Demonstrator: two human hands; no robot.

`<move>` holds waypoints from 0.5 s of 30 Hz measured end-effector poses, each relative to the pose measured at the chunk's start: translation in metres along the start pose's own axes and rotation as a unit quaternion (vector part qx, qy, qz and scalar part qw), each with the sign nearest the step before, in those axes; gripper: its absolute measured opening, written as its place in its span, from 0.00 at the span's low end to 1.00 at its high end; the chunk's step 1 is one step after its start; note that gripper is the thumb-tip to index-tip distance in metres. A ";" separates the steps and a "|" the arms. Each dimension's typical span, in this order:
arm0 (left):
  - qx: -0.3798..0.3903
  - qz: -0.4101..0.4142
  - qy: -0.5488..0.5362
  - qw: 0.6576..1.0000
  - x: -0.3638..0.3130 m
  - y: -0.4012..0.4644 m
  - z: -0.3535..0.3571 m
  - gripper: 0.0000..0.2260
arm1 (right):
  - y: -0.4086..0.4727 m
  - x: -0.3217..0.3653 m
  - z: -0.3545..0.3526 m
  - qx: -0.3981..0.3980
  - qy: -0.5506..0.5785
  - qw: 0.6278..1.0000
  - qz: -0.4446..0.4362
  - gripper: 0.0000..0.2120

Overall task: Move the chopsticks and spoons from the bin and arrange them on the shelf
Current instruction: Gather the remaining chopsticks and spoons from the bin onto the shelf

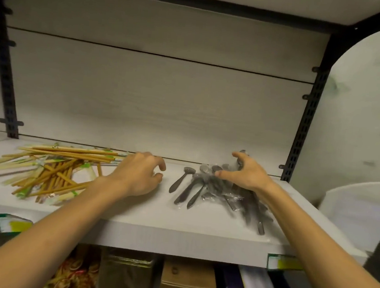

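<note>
While chopsticks [46,169] lie piled, left grip [136,176] loosely curled, right grip [245,173] spread over spoons [194,187]

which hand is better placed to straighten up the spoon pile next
Right. The right hand is already over the wrapped spoons, fingers spread, while the left hand sits between them and the chopsticks.

Chopsticks [53,167]: tan wooden sticks, several in clear wrappers with green-printed ends; lying flat in a loose, criss-crossed heap on the left part of the shelf [133,219]; the rearmost ones lie roughly parallel to the back panel. Spoons [206,188]: dark metal, each in clear plastic wrap; lying flat in an untidy pile on the right part of the same pale board; bowls mostly toward the back, handles fanning toward the front edge.
</note>
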State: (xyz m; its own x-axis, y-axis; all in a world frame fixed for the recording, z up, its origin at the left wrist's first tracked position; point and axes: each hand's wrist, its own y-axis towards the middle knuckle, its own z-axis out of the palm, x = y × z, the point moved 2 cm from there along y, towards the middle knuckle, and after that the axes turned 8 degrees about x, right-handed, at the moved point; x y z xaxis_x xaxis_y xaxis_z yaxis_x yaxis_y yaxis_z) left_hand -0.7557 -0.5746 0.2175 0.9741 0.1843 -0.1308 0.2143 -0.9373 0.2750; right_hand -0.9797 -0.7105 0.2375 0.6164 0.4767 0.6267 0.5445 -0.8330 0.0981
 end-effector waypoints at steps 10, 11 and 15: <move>0.007 0.000 0.040 0.999 0.034 -0.013 -0.002 0.12 | 0.002 0.010 0.015 -0.091 -0.199 0.976 -0.004 0.36; -0.001 0.000 0.043 0.999 0.039 -0.018 -0.006 0.11 | 0.003 0.018 0.018 -0.095 -0.217 0.971 -0.011 0.36; -0.033 -0.023 0.051 0.998 0.066 -0.039 -0.027 0.12 | 0.006 0.057 0.037 -0.104 -0.281 0.953 -0.047 0.31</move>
State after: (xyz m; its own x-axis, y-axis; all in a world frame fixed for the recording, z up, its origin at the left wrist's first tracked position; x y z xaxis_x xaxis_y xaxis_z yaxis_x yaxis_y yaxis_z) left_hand -0.6977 -0.5180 0.2240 0.9648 0.2588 -0.0473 0.2595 -0.9062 0.3338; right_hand -0.9207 -0.6779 0.2450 0.8098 0.5779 0.1010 0.5234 -0.7895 0.3207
